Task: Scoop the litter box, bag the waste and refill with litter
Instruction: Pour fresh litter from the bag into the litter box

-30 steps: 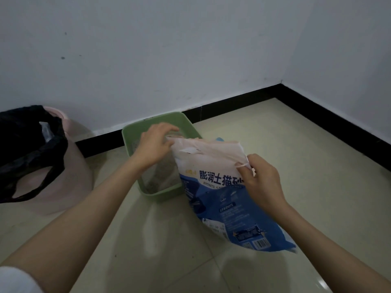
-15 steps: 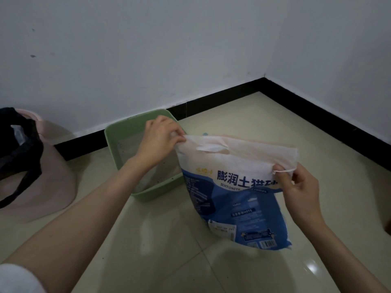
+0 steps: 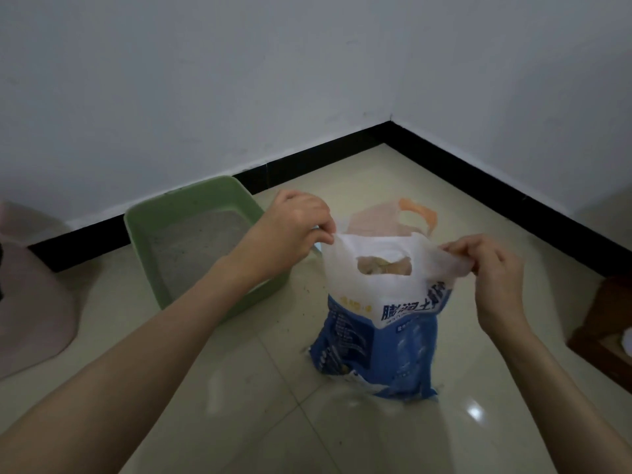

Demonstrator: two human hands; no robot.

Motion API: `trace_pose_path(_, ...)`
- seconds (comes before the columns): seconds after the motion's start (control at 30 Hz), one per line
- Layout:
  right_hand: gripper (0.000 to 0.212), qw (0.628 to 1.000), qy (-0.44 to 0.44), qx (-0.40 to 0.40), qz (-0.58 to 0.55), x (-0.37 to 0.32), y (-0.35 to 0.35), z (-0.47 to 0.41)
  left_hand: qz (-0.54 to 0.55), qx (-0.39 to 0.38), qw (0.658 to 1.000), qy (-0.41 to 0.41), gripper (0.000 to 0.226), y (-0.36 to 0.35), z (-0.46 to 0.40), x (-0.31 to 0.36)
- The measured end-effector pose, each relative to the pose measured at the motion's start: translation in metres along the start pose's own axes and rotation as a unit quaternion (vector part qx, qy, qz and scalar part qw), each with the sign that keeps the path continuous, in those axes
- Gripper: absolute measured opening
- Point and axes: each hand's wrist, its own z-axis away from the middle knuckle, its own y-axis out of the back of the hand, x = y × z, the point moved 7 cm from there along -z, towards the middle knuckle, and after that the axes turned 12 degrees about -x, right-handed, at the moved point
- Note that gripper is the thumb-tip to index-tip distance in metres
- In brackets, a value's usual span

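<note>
The blue and white litter bag (image 3: pixel 379 323) stands upright on the tiled floor (image 3: pixel 239 388), its white top with the cut-out handle pulled wide between both hands. The left hand (image 3: pixel 294 230) pinches the top's left corner between thumb and fingers; the right hand (image 3: pixel 492 278) pinches the right corner the same way. Just past the left hand and its forearm sits the green litter box (image 3: pixel 191 234) with grey litter inside, against the black baseboard (image 3: pixel 342 148). Farther left of that hand, a pink bin (image 3: pixel 27 302) shows at the frame edge.
</note>
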Motion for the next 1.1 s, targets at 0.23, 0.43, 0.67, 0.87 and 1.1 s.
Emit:
trace_pose_path(0.23,0.064,0.949,-0.108,-0.099,0.28,-0.026,-0.015,-0.059,0.025,-0.02,0.999,-0.013,0.02,-0.009,-0.005,-0.004)
trace_pose_path(0.43,0.048,0.837,-0.21,-0.299,0.407,-0.004,-0.062,-0.091,0.033,-0.015,0.999,-0.038,0.028,-0.009,-0.014,0.007)
trace_pose_path(0.67,0.016,0.883,-0.221,-0.332,0.246,0.013,-0.065,-0.094,-0.012,-0.007,1.0,0.014,0.028,-0.01,-0.022,-0.005)
trace_pose_path(0.87,0.052,0.765,-0.342,-0.538,0.092,0.014,-0.072,-0.051,-0.07,-0.004,0.997,0.043,0.022,-0.025,-0.038,-0.008)
trace_pose_path(1.1,0.017,0.795,-0.299,-0.49,0.198,0.003,-0.085,-0.044,-0.042,-0.027,0.995,0.081,0.017,-0.028,-0.035,-0.009)
